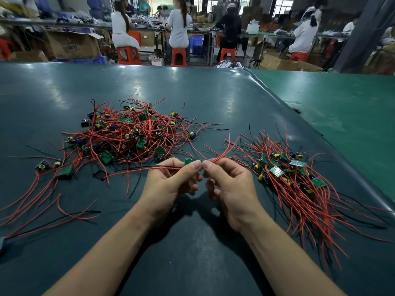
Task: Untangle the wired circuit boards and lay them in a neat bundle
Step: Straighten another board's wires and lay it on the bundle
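Observation:
A small green circuit board is held just above the table between my two hands. My left hand pinches the board, and a red and a black wire trail left from it. My right hand pinches the red wires that leave the board's right end and curve up and away. A tangled heap of boards and red wires lies beyond my left hand. An aligned bundle of boards and wires lies at the right, wires fanning toward me.
Several loose boards with wires lie at the left of the dark green mat. The mat's right edge runs diagonally, with a lighter green surface beyond. People sit on red stools at benches far behind the table.

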Demonstrator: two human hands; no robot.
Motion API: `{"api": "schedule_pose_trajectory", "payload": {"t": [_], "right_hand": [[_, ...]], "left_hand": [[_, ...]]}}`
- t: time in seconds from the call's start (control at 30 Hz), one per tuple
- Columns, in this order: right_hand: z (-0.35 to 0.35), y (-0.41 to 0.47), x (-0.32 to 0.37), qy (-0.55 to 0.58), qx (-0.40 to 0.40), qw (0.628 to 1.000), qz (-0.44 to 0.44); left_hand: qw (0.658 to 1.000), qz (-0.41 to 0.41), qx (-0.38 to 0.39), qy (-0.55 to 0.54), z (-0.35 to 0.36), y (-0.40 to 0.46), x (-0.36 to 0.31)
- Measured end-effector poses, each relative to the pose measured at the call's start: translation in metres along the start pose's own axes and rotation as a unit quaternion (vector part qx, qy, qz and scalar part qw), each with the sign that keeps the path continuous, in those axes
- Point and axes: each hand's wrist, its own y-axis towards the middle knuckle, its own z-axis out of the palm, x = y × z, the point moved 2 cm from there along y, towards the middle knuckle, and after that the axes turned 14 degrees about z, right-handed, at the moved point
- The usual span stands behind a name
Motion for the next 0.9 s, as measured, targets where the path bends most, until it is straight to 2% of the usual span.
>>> {"api": "schedule_pose_trajectory", "payload": {"t": [0.37,0.47,0.57,0.6,0.77,0.9], "right_hand": [[-0.027,0.015,0.019,0.162,-0.144,0.974,-0.066],[-0.032,0.014,0.021,0.090,-0.159,0.973,-0.139],[-0.029,0.006,0.020,-0.116,-0.174,0.948,-0.240],[-0.027,0.005,0.019,-0.144,-0.167,0.942,-0.252],[-0.025,0.001,0.017,-0.136,-0.152,0.942,-0.265],[-0.026,0.002,0.015,-0.172,-0.185,0.933,-0.256]], "left_hand": [[1.000,0.013,-0.008,-0.008,0.000,0.000,0.004],[1.000,0.009,-0.002,-0.025,0.001,0.000,0.002],[0.999,-0.007,0.004,-0.048,-0.001,0.000,0.000],[0.998,-0.013,0.005,-0.055,-0.002,-0.001,0.000],[0.997,-0.031,-0.001,-0.066,0.000,-0.003,-0.001],[0.998,-0.031,-0.016,-0.055,0.000,-0.002,-0.004]]}}
